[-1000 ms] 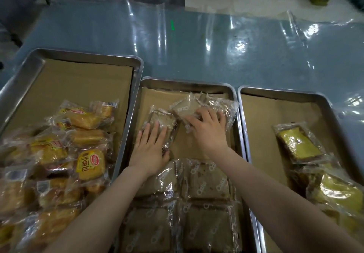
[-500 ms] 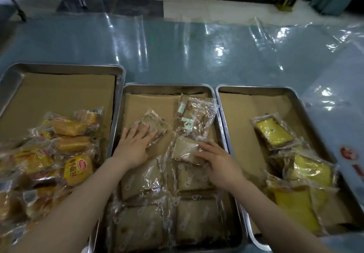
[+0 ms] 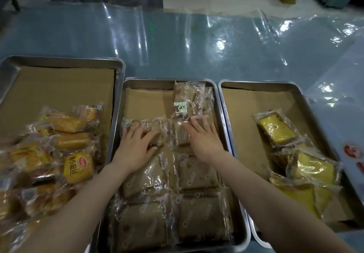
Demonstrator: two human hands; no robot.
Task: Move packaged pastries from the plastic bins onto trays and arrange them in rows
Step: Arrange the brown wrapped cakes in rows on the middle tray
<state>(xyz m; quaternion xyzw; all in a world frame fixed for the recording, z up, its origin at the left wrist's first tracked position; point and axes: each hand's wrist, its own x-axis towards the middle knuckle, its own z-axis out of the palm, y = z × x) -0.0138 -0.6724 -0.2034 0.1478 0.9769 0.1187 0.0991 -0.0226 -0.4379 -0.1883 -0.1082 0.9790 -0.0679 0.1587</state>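
From the head camera we saw three metal trays side by side on a counter (image 3: pixel 197 42) covered with clear plastic sheeting. The middle tray (image 3: pixel 220 103) held brown packaged pastries laid in two columns. Our left hand (image 3: pixel 136 148) lay flat, palm down, on the brown pastry pack (image 3: pixel 157 128) at the far end of the left column, its fingers (image 3: pixel 146 134) spread and pressing on the wrapper rather than pinching it. Our right hand (image 3: pixel 204 140) lay flat in the same way on the neighbouring pack (image 3: pixel 180 134) at the far end of the right column, fingers spread. Just beyond that hand lay another brown pack (image 3: pixel 187 99), reaching the tray's far rim; it seemed to overlap a second pack, though the glare on the wrappers made that hard to judge. Four more brown packs (image 3: pixel 197 174) filled the near half of the tray. The left tray (image 3: pixel 120 71) carried a loose heap of golden bread packs (image 3: pixel 69 123), and the right tray (image 3: pixel 299 91) carried yellow cake packs (image 3: pixel 275 128), not in tidy rows.
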